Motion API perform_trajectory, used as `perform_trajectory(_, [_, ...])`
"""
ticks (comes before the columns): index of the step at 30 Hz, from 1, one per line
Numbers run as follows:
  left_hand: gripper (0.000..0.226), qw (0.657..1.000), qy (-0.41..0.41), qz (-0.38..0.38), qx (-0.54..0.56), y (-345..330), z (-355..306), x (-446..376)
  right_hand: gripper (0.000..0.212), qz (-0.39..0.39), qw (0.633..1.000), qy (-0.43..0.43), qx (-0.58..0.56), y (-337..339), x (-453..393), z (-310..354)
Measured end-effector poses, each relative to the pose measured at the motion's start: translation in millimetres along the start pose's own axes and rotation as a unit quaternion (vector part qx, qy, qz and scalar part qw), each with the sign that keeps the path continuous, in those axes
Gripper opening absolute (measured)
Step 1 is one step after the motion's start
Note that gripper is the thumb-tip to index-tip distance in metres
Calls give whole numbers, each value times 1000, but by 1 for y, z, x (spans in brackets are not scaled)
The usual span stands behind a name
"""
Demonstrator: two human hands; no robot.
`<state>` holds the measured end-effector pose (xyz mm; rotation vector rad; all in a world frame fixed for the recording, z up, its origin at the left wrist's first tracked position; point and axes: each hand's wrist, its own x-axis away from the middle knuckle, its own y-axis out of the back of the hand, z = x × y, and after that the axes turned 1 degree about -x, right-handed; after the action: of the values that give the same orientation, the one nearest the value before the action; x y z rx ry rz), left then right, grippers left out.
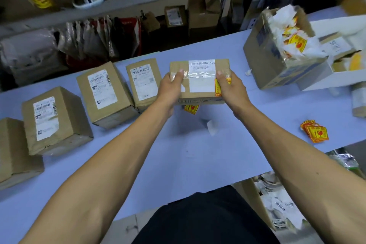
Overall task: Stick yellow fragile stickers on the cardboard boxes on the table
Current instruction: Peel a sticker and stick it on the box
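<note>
Both hands held one brown cardboard box with a white label (200, 79) between them, lifted a little above the pale blue table (178, 154). The left hand (170, 89) gripped the left end of this box, with its thumb on the top face, and the right hand (230, 87) gripped the right end in the same way. The long axis of the box ran from left to right, across the person's view, so each hand closed one short end.

Under the right hand, a yellow and red fragile sticker (218, 87) was already on the top face, at the right edge of the label. Just below the held box, a second yellow sticker (191, 108) lay on the table, partly hidden.

To the left, a row of brown cardboard boxes (105, 93) stood on the table, and I could see no yellow sticker on them. The loose pile of yellow fragile stickers (315, 130) lay to the right, well apart from the row and nearer to the right hand. I judge that the held box would go down first, and then the right hand was the better one to reach the pile, while the next box was on the left hand's side.
</note>
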<state>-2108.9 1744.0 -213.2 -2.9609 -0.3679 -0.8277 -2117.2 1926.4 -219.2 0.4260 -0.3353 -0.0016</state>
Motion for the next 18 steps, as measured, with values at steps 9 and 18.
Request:
perform_trajectory(9, [25,998,2,-41,-39,-43,-20,-88,44,38,999,-2,31,18,-107,3])
perform_trajectory(18, [47,990,51,-104,-80,-40,-6,-140,50,108,993,-28,42,-10,-169,-11])
